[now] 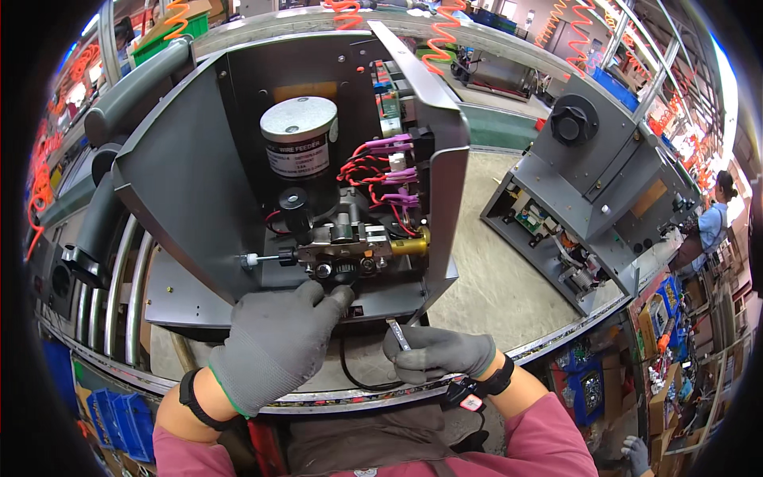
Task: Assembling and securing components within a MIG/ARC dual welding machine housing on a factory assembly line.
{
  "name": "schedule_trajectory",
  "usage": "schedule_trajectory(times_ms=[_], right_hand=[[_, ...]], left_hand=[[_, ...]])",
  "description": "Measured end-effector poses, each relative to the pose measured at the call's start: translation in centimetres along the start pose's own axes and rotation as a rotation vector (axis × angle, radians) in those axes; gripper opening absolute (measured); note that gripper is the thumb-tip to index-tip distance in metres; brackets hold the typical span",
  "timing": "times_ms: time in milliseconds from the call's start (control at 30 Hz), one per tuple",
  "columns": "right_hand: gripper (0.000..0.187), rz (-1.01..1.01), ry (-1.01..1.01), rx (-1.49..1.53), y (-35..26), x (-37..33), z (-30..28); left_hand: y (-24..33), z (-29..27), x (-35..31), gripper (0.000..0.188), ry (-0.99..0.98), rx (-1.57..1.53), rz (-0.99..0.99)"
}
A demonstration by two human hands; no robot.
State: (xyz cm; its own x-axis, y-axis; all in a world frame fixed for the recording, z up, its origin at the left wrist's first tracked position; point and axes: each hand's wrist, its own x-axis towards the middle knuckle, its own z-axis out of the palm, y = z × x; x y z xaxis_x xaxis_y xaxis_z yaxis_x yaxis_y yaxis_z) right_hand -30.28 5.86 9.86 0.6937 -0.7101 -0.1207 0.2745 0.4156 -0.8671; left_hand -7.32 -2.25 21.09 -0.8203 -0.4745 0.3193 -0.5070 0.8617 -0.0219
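Note:
A dark grey sheet-metal cabinet [179,175] stands open in front of me. Inside it are a silver-topped cylindrical motor [298,119], red wires with purple sleeves [389,175] and a metal wire-drive unit [326,248] with a brass fitting [411,242]. My left hand [274,342], in a grey glove, reaches to the front of the drive unit. Its thumb and index finger are closed beside the small toothed roller [344,270]; whatever they pinch is hidden. Nearer the table edge, my gloved right hand [449,354] grips a small flat metal strip [399,335], its end sticking up past the fingers.
To the right, a second grey cabinet [576,207] stands on the bench with its lower side exposed. Conveyor rollers [119,290] and blue bins [119,425] lie at left. A person [707,230] stands far right; another gloved hand [636,455] shows below. Orange coiled hoses [442,36] hang overhead.

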Motion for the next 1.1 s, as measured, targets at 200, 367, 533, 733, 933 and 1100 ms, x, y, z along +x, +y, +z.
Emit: schedule_trajectory(times_ms=[200, 367, 533, 733, 933, 1100], right_hand=[[0.02, -0.213, 0.245, 0.016, 0.9, 4.7, 5.7], [0.023, -0.046, 0.076, -0.078, -0.5, 1.5, 1.8], [0.025, -0.237, 0.184, -0.21, 1.0, 3.1, 3.8], [0.024, -0.023, 0.041, 0.015, -1.2, 1.4, 2.3], [0.022, 0.032, 0.129, -0.038, -2.0, 1.0, 2.3], [0.021, 0.075, 0.206, -0.047, -1.5, 1.1, 2.4]], left_hand=[[0.5, 0.2, 0.2, 0.039, -0.001, 0.016, -0.03], [-0.5, 0.2, -0.1, 0.04, -0.014, -0.046, -0.012], [0.3, 0.1, 0.3, 0.039, -0.065, -0.028, -0.035], [-0.3, 0.3, -0.2, 0.042, -0.065, -0.058, -0.023], [-0.3, -0.2, 0.3, 0.042, -0.026, -0.046, -0.008], [-0.2, 0.1, -0.1, 0.04, -0.048, -0.043, -0.03]])
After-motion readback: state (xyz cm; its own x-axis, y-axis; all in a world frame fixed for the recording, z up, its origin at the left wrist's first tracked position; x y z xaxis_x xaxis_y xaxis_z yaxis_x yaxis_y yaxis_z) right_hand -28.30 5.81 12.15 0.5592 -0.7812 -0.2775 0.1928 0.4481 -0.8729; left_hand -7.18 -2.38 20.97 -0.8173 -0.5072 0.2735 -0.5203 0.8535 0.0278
